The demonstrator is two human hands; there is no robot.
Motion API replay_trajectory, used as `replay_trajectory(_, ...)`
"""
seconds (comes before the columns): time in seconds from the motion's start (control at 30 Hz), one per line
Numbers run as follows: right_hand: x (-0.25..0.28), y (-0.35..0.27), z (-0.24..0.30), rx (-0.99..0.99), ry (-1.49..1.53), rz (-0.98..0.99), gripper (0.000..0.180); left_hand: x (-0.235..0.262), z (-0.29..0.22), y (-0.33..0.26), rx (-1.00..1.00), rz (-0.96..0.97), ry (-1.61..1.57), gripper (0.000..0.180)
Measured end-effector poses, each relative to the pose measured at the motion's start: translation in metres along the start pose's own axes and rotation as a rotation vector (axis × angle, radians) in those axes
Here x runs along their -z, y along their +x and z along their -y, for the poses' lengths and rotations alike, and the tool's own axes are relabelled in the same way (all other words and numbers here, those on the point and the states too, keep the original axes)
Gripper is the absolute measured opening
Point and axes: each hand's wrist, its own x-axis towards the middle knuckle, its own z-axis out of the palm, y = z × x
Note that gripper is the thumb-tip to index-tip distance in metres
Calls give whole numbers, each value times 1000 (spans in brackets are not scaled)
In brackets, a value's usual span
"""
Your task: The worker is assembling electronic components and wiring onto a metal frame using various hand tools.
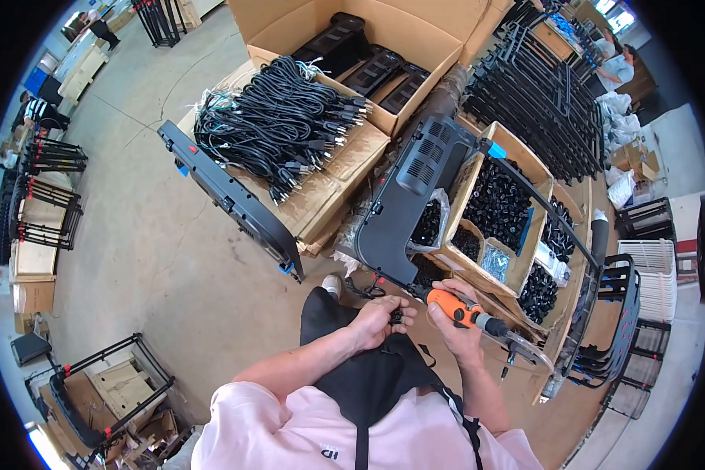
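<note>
My right hand (460, 329) is wrapped round an orange-and-black power screwdriver (450, 307), whose one end is close to the lower corner of a large black plastic housing (395, 211) with vent slots. Beside it, my left hand (377, 323) is closed over small dark pieces (397, 316), too small to name surely. The housing belongs to a black frame, with a dark tube (536, 188) running off to its right. To the left, a long black frame side (231, 202) with blue tips stands tilted. My hands are apart, just in front of my black apron (360, 376).
A bundle of black cables (278, 117) with plugs lies on cardboard, beside an open carton (415, 31) of black plastic parts. Wooden bins (454, 254) of black caps and silver screws stand at right. Stacked black tubes (540, 102) lie beyond. Other people work in the background.
</note>
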Motion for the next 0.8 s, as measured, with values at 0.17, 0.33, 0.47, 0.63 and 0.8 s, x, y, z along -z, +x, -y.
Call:
replay_trajectory(0.17, -11, 14, 16, -52, -160, 103, 35, 23, 3, 10, -84, 107, 126, 31)
replay_trajectory(0.33, -10, 24, 18, -16, -289, 196, 31, 34, 2, 7, -77, 98, 164, 30)
replay_trajectory(0.47, -9, 24, 12, -10, -234, 179, 31, 26, -6, -1, -23, 20, 10, 28)
replay_trajectory(0.63, -9, 26, 11, 2, -260, 227, 31, 35, -8, 4, -89, 120, 93, 25)
replay_trajectory(0.8, -16, 26, 35, 7, -373, 253, 34, 33, -10, 10, -115, 70, 53, 23)
